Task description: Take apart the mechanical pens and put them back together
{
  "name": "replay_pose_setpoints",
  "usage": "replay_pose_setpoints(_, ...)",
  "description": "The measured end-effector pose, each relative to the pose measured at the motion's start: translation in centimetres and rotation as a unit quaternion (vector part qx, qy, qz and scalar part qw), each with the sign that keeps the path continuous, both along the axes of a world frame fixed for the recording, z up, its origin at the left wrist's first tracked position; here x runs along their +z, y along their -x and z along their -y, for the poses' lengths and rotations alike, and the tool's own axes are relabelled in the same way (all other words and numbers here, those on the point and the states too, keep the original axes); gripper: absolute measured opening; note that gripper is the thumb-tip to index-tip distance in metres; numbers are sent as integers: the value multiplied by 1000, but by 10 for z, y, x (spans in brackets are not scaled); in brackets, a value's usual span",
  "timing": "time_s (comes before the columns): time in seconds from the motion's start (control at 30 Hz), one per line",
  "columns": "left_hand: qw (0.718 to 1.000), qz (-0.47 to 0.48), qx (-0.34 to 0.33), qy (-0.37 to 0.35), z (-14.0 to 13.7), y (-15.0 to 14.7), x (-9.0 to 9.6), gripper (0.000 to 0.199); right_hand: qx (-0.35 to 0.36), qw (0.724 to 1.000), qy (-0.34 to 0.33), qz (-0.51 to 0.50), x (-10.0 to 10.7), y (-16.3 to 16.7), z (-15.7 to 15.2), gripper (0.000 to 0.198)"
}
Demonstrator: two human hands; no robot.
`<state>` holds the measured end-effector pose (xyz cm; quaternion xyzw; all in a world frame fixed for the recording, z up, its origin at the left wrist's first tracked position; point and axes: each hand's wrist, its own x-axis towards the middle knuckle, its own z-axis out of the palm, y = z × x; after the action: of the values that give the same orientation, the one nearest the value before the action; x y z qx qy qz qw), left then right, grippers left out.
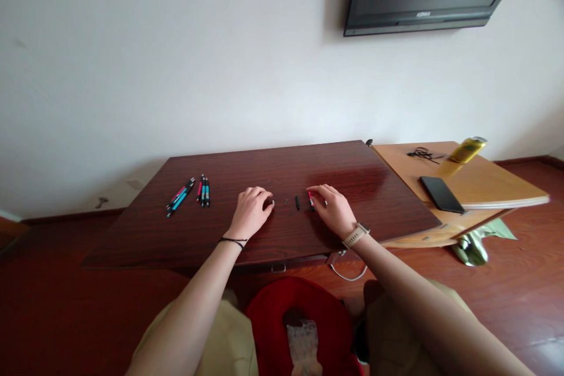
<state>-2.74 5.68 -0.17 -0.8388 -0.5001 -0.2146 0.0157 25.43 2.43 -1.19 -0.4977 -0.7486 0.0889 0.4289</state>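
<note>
My left hand point(252, 210) rests on the dark wooden table with its fingers curved and the thumb apart from the index finger. Nothing shows clearly between them. At the right, my right hand point(333, 209) has its fingertips at the upper end of a pink and black pen piece point(311, 202), while the thumb stands off to the side. Between both hands lie a short black pen part point(297, 202) and a tiny thin piece, perhaps a spring point(286, 202). The palm sides of both hands are hidden.
Several pink, blue and black pens point(180, 197) lie in two groups on the table's left, the second group point(203, 191) nearer me. A lighter side table point(405, 170) holds a phone point(440, 194), a black cable point(423, 155) and a yellow can point(467, 150).
</note>
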Motion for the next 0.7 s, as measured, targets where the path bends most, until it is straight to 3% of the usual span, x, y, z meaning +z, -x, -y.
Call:
replay_pose_setpoints(0.17,1000,-1,9,17,-5,12,5,42,-48,998,-1,32,2,1,1,37)
replay_pose_setpoints(0.27,999,-5,-2,31,-8,22,7,31,-64,998,12,-11,3,1,1,50)
replay_pose_setpoints(0.43,999,-17,2,28,-11,30,5,7,-39,998,6,-48,4,-1,2,41)
replay_pose_setpoints(0.7,1000,19,-3,19,-10,19,11,13,-25,999,7,-45,0,1,1,38)
